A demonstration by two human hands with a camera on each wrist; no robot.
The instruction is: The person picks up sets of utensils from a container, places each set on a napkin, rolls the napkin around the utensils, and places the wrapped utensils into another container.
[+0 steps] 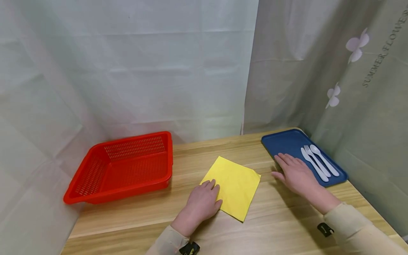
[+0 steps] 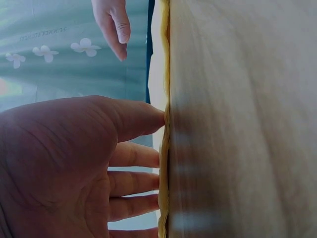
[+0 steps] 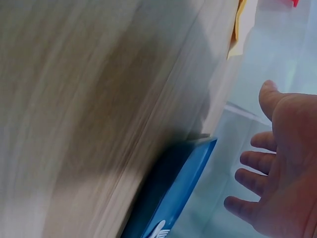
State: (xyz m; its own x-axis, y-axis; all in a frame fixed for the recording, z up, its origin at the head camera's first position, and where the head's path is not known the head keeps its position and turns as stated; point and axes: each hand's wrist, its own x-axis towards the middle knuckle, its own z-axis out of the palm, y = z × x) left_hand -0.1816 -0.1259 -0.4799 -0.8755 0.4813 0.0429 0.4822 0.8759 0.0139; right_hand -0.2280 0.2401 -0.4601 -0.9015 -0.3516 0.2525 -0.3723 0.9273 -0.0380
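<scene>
A folded yellow cloth [image 1: 239,186] lies flat and slightly askew on the table, its layered edge [image 2: 166,64] visible in the left wrist view. On the cloth's near left side rests my left hand [image 1: 203,202], fingertips and thumb touching it with the fingers fairly straight. My right hand [image 1: 297,176] is held above the table by the near left edge of a blue tray [image 1: 280,141], palm down and fingers extended. It holds nothing. In the tray, a white knife [image 1: 313,164], a white fork [image 1: 318,162] and a white spoon [image 1: 325,161] lie side by side.
A red plastic basket [image 1: 118,191] with perforated walls stands at the left of the wooden table [image 1: 255,237]. Pale curtains [image 1: 178,71] hang behind and at both sides; the right one carries flower prints [image 1: 357,45] and lettering.
</scene>
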